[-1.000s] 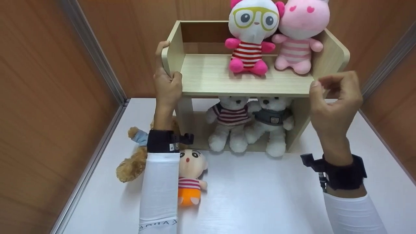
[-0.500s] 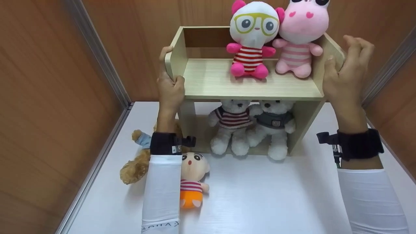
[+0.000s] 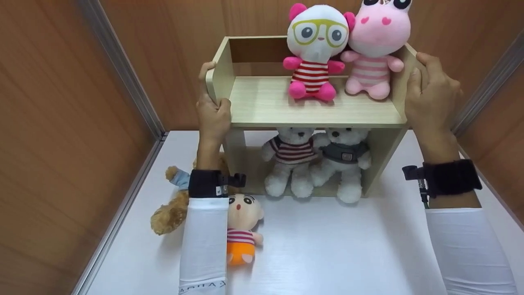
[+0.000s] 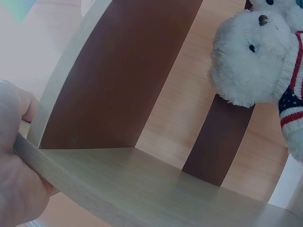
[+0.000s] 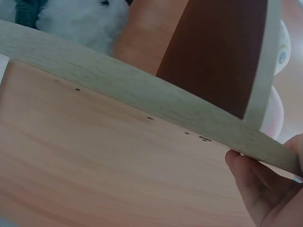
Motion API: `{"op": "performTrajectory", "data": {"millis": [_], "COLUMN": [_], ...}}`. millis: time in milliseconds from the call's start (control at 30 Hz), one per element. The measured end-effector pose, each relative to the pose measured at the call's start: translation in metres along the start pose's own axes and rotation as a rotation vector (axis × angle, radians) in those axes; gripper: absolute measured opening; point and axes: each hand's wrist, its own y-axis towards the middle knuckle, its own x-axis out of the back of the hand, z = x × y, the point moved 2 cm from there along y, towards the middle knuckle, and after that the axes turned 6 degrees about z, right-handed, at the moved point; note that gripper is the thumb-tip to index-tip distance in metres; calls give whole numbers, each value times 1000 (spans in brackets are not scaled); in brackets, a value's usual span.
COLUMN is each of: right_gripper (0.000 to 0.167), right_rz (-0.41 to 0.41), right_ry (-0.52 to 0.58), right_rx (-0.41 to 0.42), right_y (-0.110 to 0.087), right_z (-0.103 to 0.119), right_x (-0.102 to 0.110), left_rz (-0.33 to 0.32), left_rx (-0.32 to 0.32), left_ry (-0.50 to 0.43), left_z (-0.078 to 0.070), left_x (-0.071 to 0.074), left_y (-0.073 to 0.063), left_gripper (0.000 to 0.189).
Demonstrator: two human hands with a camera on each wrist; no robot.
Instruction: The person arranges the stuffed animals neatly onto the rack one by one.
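Observation:
A two-tier light wooden shelf (image 3: pixel 262 110) stands upright on the white table. My left hand (image 3: pixel 213 116) grips the front edge of its left side panel, thumb on the inner face. On the opposite side, my right hand (image 3: pixel 434 96) holds the right side panel, fingers over the outer face. In the right wrist view, curled fingers (image 5: pixel 251 175) touch the panel's edge. On the upper board sit a panda plush (image 3: pixel 314 73) with yellow glasses and a pink hippo-like plush (image 3: pixel 374 73). Below, a striped-sweater white bear (image 3: pixel 291 164) and a grey-shirted one (image 3: pixel 346 159) sit side by side.
Left of the shelf, a brown plush (image 3: pixel 168 215) in blue lies partly behind my left forearm. A doll (image 3: pixel 240 233) in orange shorts lies on the table (image 3: pixel 327 246) in front. Wood-grain walls (image 3: pixel 163 82) enclose the table at the back and sides.
My right hand has moved from in front of the shelf's right corner up to the right side panel and closed on it. The left hand keeps its grip; the view has tilted slightly.

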Motion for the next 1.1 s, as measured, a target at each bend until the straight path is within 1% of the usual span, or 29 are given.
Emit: {"op": "performTrajectory", "data": {"millis": [100,200,333,433,567,767,900,1100], "right_gripper": [37,37,34,33,32,31,31,32], "right_rz": [-26,-39,-81,-114,-137,-148,-142,-145], "right_ry": [-44,-65,-54,-43,-48,-52,-52,-22], "right_rx": [-6,-6,33,59,58,47,47,69], "right_y": [-2,-3,-3,-2,-1,-1,-1,0], "right_z": [-1,-1,-2,-5,-10,-13,-12,-7], "right_x": [1,2,0,-3,-6,-8,-9,-11], "left_rz": [4,6,13,23,40,61,68,73], "left_rx": [1,-3,-5,0,10,25,43,66], "left_ry": [-7,-13,-24,-16,16,35,50,132], "left_z": [-1,-3,-5,-7,-8,-8,-9,-15], "left_x": [-1,-1,-1,0,-1,-1,2,11], "left_y": [-1,-1,0,1,3,2,-1,-9], "left_gripper": [77,77,78,77,77,77,79,83]}}
